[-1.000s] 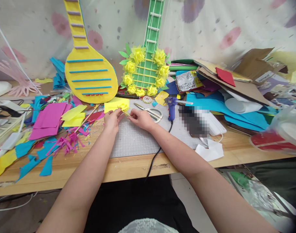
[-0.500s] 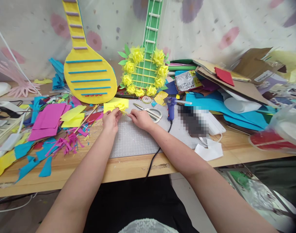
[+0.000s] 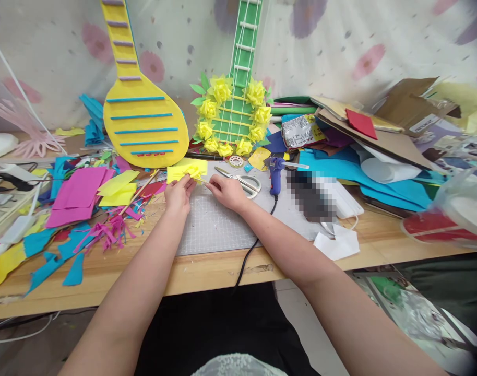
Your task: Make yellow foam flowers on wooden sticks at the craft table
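Over the cutting mat (image 3: 215,230), my left hand (image 3: 177,195) pinches a small yellow paper flower (image 3: 193,171) between thumb and fingertips. My right hand (image 3: 227,193) is closed on a thin, pale stick (image 3: 203,181) that reaches left to the flower; whether the stick's tip is inside the petals I cannot tell. Behind the flower lies a flat yellow paper sheet (image 3: 176,171). Scissors (image 3: 251,184) rest just past my right hand, which partly hides them. A blue glue gun (image 3: 275,178) is to their right.
A yellow paper lute (image 3: 144,128) and a green one with yellow flowers (image 3: 231,117) lean at the back. Coloured scraps (image 3: 78,190) cover the left side. Cardboard and blue sheets (image 3: 395,183) pile up at right, near a plastic cup (image 3: 450,219). The glue gun's cord (image 3: 248,256) hangs over the edge.
The yellow flower has turned slightly and more of its petals show above my left fingertips. Both arms have stayed almost still.
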The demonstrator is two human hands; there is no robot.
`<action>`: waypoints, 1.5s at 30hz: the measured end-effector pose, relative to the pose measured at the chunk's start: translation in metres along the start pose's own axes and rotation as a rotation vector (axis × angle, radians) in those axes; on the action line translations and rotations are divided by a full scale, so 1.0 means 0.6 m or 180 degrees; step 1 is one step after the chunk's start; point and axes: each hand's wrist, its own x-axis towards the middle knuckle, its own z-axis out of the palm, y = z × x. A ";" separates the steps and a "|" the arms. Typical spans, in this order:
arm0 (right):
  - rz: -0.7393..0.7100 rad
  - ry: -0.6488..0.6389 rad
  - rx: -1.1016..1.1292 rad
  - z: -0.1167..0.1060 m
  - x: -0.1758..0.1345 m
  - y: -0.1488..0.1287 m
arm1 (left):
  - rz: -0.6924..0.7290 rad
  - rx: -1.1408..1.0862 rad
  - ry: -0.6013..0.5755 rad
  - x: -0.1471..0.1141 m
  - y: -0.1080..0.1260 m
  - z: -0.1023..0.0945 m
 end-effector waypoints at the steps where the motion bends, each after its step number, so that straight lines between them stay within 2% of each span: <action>1: 0.0004 -0.0007 -0.0055 -0.001 0.000 0.000 | -0.0005 0.0005 -0.0007 -0.001 0.000 0.000; 11: 0.0197 0.0055 -0.0273 0.004 0.004 0.000 | -0.0005 -0.0046 0.0034 0.002 0.001 0.000; 18: 0.0021 0.0066 -0.0431 -0.003 0.001 0.005 | 0.0005 -0.0077 0.0110 0.011 0.008 -0.006; 21: -0.0009 0.0063 -0.0332 -0.008 0.000 0.010 | 0.0061 -0.0108 0.0261 0.022 0.020 -0.013; 24: 0.0102 0.0236 0.0155 -0.009 0.002 0.017 | 0.0035 -0.0165 0.0316 0.030 0.033 -0.019; 26: 0.0297 0.0360 0.0833 -0.006 0.005 0.021 | -0.0074 -0.0164 0.0216 0.030 0.038 -0.021; 31: 0.0997 0.0211 0.3164 0.001 0.018 0.018 | -0.0685 0.0009 -0.0607 0.016 0.034 -0.017; 34: 0.1214 0.0043 0.4019 0.001 0.021 0.015 | -0.0894 0.0129 -0.0958 0.008 0.025 -0.013; 38: 0.1302 0.0094 0.4468 -0.003 0.020 0.015 | -0.0987 0.0274 -0.1071 0.006 0.016 -0.012; 45: 0.1410 0.0410 0.4577 -0.002 0.027 0.022 | -0.1070 0.0249 -0.1128 0.004 0.015 -0.010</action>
